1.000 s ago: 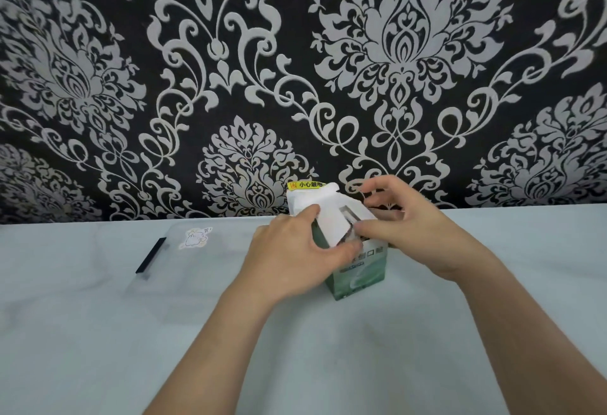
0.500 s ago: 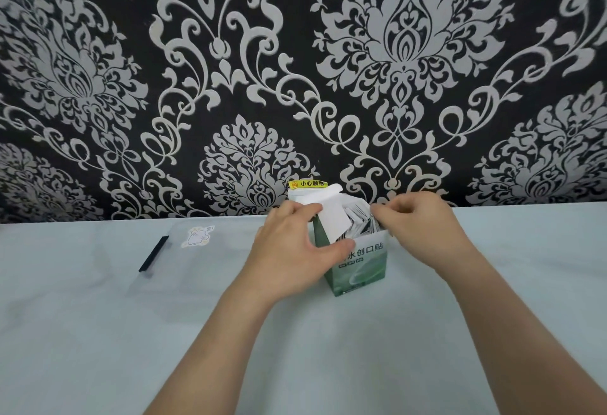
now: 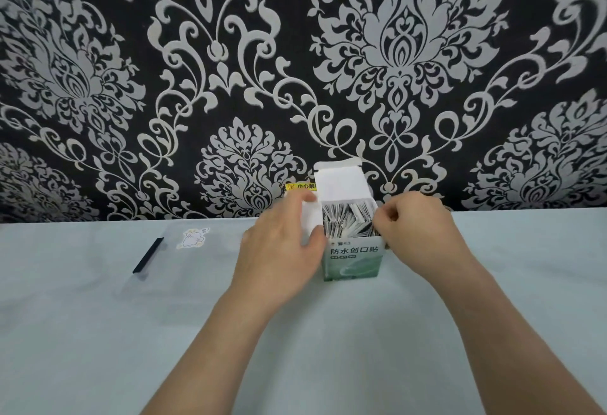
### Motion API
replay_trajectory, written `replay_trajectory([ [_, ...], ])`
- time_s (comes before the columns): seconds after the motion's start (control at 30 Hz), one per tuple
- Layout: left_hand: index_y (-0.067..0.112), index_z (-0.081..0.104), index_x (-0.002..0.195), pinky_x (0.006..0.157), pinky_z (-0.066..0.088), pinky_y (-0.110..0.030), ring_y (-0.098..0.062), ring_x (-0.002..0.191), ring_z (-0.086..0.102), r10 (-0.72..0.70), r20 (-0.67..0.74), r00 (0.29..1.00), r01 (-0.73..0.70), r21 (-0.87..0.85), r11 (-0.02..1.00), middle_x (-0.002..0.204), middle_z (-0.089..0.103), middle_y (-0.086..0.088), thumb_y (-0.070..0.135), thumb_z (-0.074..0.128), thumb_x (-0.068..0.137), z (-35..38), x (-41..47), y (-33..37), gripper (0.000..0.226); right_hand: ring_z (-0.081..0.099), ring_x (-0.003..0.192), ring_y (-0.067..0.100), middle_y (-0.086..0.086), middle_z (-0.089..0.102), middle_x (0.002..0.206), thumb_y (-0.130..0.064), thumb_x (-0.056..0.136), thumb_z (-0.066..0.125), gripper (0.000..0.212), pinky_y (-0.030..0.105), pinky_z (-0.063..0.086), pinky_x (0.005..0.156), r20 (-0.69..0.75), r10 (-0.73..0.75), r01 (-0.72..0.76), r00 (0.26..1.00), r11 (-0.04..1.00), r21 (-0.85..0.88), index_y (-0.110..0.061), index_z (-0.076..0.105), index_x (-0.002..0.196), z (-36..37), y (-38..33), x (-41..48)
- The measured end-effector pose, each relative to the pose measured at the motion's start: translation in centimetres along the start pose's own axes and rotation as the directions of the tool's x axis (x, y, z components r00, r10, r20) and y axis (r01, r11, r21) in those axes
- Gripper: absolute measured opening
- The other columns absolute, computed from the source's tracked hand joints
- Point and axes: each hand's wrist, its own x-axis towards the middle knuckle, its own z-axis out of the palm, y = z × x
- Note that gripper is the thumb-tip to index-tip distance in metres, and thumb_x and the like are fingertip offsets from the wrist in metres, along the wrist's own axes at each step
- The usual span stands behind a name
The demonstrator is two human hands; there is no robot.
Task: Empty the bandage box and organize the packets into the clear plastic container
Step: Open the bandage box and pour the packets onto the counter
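- Bandage box [image 3: 353, 260], made of green-and-white cardboard with printed characters on its front, stands on the pale blue-grey tabletop [image 3: 328, 349]. It is close to the black-and-silver patterned wall [image 3: 230, 53] and sits between the two hands.
- The left hand [image 3: 282, 250] grasps the bandage box's left side. Its fingers curl round that side and its thumb lies at the front corner, holding a white side flap outward.
- The right hand [image 3: 417, 227] has its fingers curled at the right rim and seems to pinch the box's edge there. What lies under the fingertips is hidden, so I cannot tell whether they hold only a flap or also a packet.
- The step in hand looks like spreading the mouth wide so the contents can come out.
- To do it well, the left hand should press the base firmly onto the tabletop. Both side flaps should fold fully back so nothing catches.
- The silvery-white paper packets [image 3: 348, 222] stand on edge, tightly packed and leaning a little. Drawing out a small bunch from the looser side should go more easily than tugging the whole block, which could crumple or scatter them.
- The bandage box stands upright with its long axis vertical and its mouth pointing up. The printed front faces the person, and the tall white lid flap [image 3: 341, 181] rises at the back towards the wall.
- The clear plastic container [image 3: 197, 270] lies well apart to the left and is barely visible. A black strip [image 3: 147, 255] and a small cartoon sticker [image 3: 193, 238] mark where it is. No packet shows outside the box.
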Motion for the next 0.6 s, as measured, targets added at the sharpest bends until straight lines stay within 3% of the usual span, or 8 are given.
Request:
replay_trajectory([
  [0.07, 0.035, 0.045, 0.126, 0.106, 0.031, -0.044, -0.013, 0.13, 0.039, 0.0, 0.097, 0.995, -0.019, 0.197, 0.98, 0.137, 0.047, 0.015, 0.046, 0.033, 0.096, -0.3, -0.1, -0.9, 0.034, 0.062, 0.061, 0.027, 0.012, 0.067, 0.068, -0.024, 0.091, 0.051, 0.025, 0.044, 0.056, 0.066, 0.054, 0.017, -0.023, 0.998, 0.993, 0.112, -0.006, 0.06, 0.076, 0.4, 0.0, 0.3],
  [0.13, 0.033, 0.046, 0.131, 0.116, 0.016, -0.048, -0.011, 0.144, 0.017, -0.053, 0.287, 0.956, -0.047, 0.332, 0.942, 0.155, 0.027, 0.012, 0.056, 0.02, 0.097, -0.5, -0.4, -1.7, 0.049, 0.067, 0.07, 0.027, 0.008, 0.068, 0.074, -0.024, 0.095, 0.047, 0.012, 0.044, 0.058, 0.068, 0.137, 0.008, -0.041, 0.991, 0.969, 0.242, -0.02, 0.059, 0.096, 0.6, -0.1, 0.4],
  [0.23, 0.033, 0.047, 0.134, 0.119, 0.002, -0.049, -0.011, 0.147, -0.008, -0.07, 0.417, 0.906, -0.142, 0.455, 0.879, 0.162, -0.002, 0.009, 0.058, 0.025, 0.097, -0.9, -1.1, -2.3, 0.05, 0.069, 0.072, 0.026, 0.006, 0.07, 0.084, -0.021, 0.1, 0.037, 0.027, 0.042, 0.06, 0.066, 0.23, -0.074, 0.004, 0.97, 0.957, 0.291, -0.04, 0.053, 0.112, 0.4, -0.2, 0.3],
  [0.33, 0.019, 0.059, 0.123, 0.12, 0.011, -0.039, -0.016, 0.147, 0.005, -0.037, 0.298, 0.954, -0.101, 0.436, 0.894, 0.161, 0.012, 0.001, 0.024, 0.042, 0.096, -1.3, -1.0, -3.3, 0.032, 0.068, 0.079, 0.022, 0.0, 0.069, 0.095, -0.024, 0.103, 0.032, 0.032, 0.038, 0.059, 0.065, 0.305, -0.125, 0.015, 0.944, 0.941, 0.338, -0.035, 0.053, 0.125, 0.7, -0.9, 0.1],
  [0.43, 0.01, 0.066, 0.116, 0.115, 0.021, -0.029, -0.02, 0.145, 0.019, -0.1, 0.147, 0.984, 0.031, 0.411, 0.911, 0.157, 0.026, -0.003, 0.007, 0.045, 0.087, -2.1, -0.4, -5.0, 0.036, 0.063, 0.086, 0.002, -0.021, 0.061, 0.106, -0.04, 0.1, 0.044, 0.026, 0.026, 0.054, 0.071, 0.454, -0.221, -0.009, 0.863, 0.892, 0.452, -0.049, 0.041, 0.125, 2.0, -2.2, -0.9],
  [0.5, 0.01, 0.068, 0.112, 0.11, 0.031, -0.033, -0.021, 0.144, 0.023, -0.147, 0.076, 0.986, 0.101, 0.428, 0.898, 0.153, 0.034, -0.002, 0.007, 0.048, 0.085, -2.9, 0.0, -6.3, 0.034, 0.063, 0.078, -0.011, -0.034, 0.053, 0.108, -0.037, 0.09, 0.064, 0.047, 0.015, 0.051, 0.075, 0.48, -0.287, 0.021, 0.829, 0.874, 0.485, -0.052, 0.03, 0.119, 3.3, -3.3, -1.4],
  [0.53, 0.01, 0.068, 0.109, 0.108, 0.034, -0.036, -0.021, 0.143, 0.023, -0.171, 0.067, 0.983, 0.124, 0.445, 0.887, 0.152, 0.035, -0.002, 0.008, 0.05, 0.084, -3.3, 0.3, -6.7, 0.03, 0.061, 0.073, -0.015, -0.039, 0.047, 0.107, -0.032, 0.085, 0.072, 0.063, 0.008, 0.047, 0.07, 0.469, -0.301, 0.041, 0.83, 0.872, 0.487, -0.05, 0.025, 0.123, 4.0, -3.6, -1.4],
  [0.6, 0.012, 0.063, 0.113, 0.113, 0.027, -0.041, -0.022, 0.146, 0.014, -0.234, 0.119, 0.965, 0.146, 0.5, 0.854, 0.156, 0.025, -0.003, 0.013, 0.054, 0.084, -4.2, 0.7, -7.7, 0.031, 0.06, 0.075, -0.014, -0.038, 0.043, 0.108, -0.027, 0.08, 0.078, 0.084, 0.004, 0.043, 0.064, 0.429, -0.289, 0.063, 0.856, 0.881, 0.468, -0.044, 0.019, 0.138, 5.5, -4.1, -1.3],
])
